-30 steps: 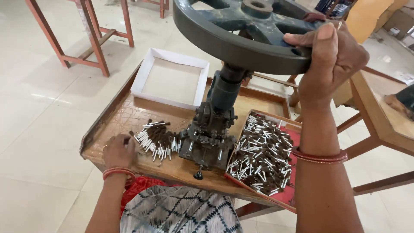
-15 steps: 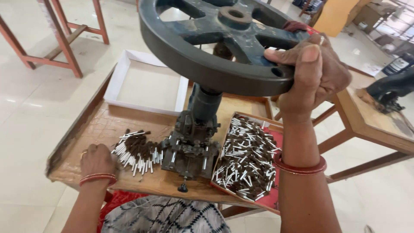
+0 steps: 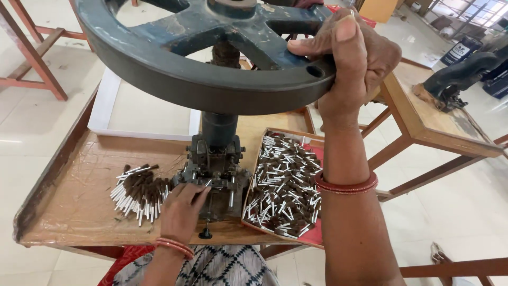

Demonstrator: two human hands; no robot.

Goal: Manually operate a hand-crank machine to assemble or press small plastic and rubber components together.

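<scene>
My right hand (image 3: 354,58) is clenched on the rim of the big handwheel (image 3: 201,79) above the press (image 3: 214,164) at the bench (image 3: 79,201) middle. My left hand (image 3: 180,212) pinches a small piece at the press base near the front edge, between the loose pile of sticks (image 3: 137,190) and the tray of sticks (image 3: 286,185).

Dark teal handwheel (image 3: 174,79), perhaps blue-grey
</scene>
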